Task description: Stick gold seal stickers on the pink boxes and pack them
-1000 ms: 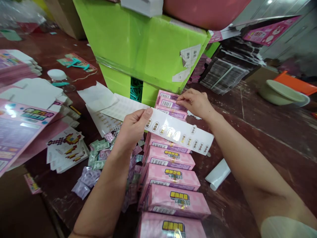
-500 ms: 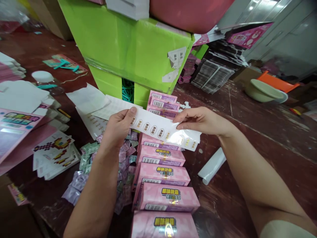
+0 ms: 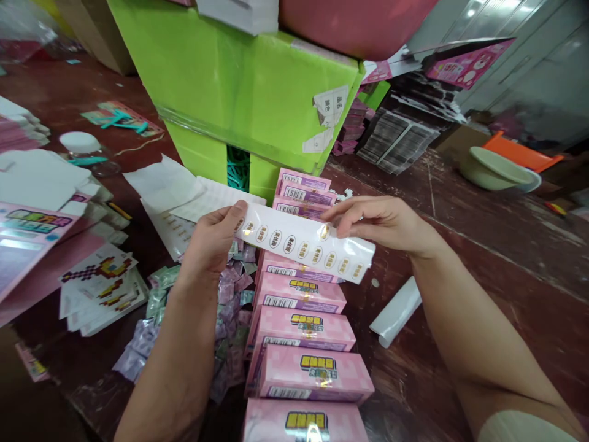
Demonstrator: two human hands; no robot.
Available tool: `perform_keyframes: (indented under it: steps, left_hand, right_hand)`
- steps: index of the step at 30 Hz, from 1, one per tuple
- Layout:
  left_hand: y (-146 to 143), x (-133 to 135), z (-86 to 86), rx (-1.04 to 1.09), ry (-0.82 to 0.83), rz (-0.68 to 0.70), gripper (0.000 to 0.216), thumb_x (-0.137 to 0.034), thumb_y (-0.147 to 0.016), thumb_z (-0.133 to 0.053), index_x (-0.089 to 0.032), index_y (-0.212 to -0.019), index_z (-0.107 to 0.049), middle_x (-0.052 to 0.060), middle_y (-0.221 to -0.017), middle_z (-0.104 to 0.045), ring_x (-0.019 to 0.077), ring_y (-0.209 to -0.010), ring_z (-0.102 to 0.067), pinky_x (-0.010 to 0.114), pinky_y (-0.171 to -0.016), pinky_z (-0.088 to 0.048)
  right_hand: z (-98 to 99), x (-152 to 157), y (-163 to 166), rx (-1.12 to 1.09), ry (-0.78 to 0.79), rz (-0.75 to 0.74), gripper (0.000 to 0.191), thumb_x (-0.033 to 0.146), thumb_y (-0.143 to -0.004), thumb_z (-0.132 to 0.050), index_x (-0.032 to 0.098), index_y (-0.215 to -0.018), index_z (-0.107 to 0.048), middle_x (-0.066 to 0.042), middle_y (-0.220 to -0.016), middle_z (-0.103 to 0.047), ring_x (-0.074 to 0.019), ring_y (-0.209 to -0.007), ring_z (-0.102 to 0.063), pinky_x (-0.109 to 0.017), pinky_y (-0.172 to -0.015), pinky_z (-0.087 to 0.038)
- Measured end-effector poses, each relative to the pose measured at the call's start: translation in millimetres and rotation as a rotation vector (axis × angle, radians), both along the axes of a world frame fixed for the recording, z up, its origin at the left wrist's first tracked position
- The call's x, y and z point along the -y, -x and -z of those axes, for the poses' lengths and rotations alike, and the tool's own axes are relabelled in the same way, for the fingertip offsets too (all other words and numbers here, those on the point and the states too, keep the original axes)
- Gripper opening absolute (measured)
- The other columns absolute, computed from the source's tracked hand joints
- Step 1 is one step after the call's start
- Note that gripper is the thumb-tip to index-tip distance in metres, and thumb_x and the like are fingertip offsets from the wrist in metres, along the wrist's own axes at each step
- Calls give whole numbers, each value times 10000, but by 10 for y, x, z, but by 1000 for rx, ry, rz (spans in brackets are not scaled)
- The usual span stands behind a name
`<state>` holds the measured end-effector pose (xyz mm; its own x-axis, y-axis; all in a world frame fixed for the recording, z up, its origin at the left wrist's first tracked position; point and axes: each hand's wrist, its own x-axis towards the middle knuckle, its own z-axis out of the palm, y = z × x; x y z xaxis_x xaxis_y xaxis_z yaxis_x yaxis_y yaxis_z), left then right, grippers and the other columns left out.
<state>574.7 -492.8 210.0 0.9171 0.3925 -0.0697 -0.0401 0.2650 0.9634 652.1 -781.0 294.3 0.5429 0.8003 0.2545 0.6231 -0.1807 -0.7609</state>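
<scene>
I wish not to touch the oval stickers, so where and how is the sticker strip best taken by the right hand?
Probably pinch the sticker strip at the upper corner of its right end, the right hand coming from the right: that corner looks bare and juts free, while the left hand grips the opposite end.

The left hand and right hand are bare, as are both forearms. At the near right, a plain, pale off-white sleeve shows a smooth, curved edge.
</scene>
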Motion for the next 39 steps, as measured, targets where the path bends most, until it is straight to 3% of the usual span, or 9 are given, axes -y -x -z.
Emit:
perform_keyframes:
  steps: [5, 7, 10, 14, 19, 24, 28, 33, 39]
  left_hand:
    - [-15, 3, 20, 1, -16, -21, 438, -574, -658, -883, -176, -729, -715, 50, -669, -714, 187, -645, -674, 290, -595, -538]
    - [-11, 23, 20, -10, -44, 1, 453, -600, -677, -862, -176, -709, -704, 39, -644, -688, 175, -617, -644, 289, -576, -514]
    - [-2, 40, 9, -16, -93, -6, 457, -611, -689, -851, -176, -699, -710, 28, -627, -668, 148, -566, -586, 271, -526, -457]
    - [0, 40, -14, -31, -107, -33, 468, -618, -655, -872, -178, -685, -715, 29, -622, -679, 135, -541, -554, 250, -486, -417]
    - [0, 47, -29, -32, -93, -7, 493, -644, -636, -876, -187, -662, -694, 30, -594, -671, 155, -566, -593, 255, -508, -453]
    - [2, 41, -11, -46, -99, -3, 501, -644, -649, -873, -179, -641, -687, 14, -537, -625, 129, -491, -532, 248, -482, -423]
    - [-4, 27, 12, -44, -81, 9, 495, -635, -656, -878, -176, -653, -691, 25, -567, -655, 122, -476, -522, 247, -472, -423]
    - [-10, 28, 15, -53, -59, -15, 480, -608, -647, -893, -163, -697, -720, 16, -573, -660, 121, -495, -546, 232, -481, -426]
    - [-10, 31, 7, -44, -35, -20, 467, -587, -642, -896, -157, -733, -739, 27, -600, -682, 135, -519, -572, 243, -498, -438]
  right_hand:
    - [-133, 9, -171, 89, -146, 269, 322, 564, -825, -833, 252, -832, -757, -69, -1108, -736, -242, -1039, -696, -422, -942, -582]
    - [-221, -46, -183, 45, -87, 206, 357, 596, -835, -812, 253, -927, -775, -70, -1093, -738, -233, -1028, -695, -404, -931, -582]
    - [-330, -145, -144, -120, 76, -6, 427, 591, -868, -777, 243, -1115, -784, -70, -1119, -759, -218, -1031, -710, -352, -882, -598]
    - [-283, -196, -127, -228, 207, -187, 393, 440, -821, -852, 234, -1149, -787, -42, -1111, -779, -178, -941, -731, -288, -792, -614]
    - [-106, -145, -157, -168, 181, -154, 202, 363, -879, -801, 227, -1027, -805, -12, -967, -790, -144, -854, -728, -260, -756, -596]
    - [-89, -134, -144, -82, 175, -181, 139, 330, -918, -760, 210, -978, -798, -21, -978, -785, -134, -860, -730, -253, -771, -575]
    - [-48, -125, -147, -36, 192, -183, 148, 338, -947, -721, 202, -952, -778, -23, -969, -779, -135, -879, -720, -258, -803, -564]
    - [64, -124, -150, -1, 155, -161, 217, 340, -945, -728, 200, -1104, -777, -47, -1088, -782, -164, -997, -731, -290, -887, -570]
    - [94, -148, -122, 63, 152, -148, 162, 322, -973, -696, 192, -1037, -767, -44, -1029, -778, -147, -916, -720, -283, -846, -559]
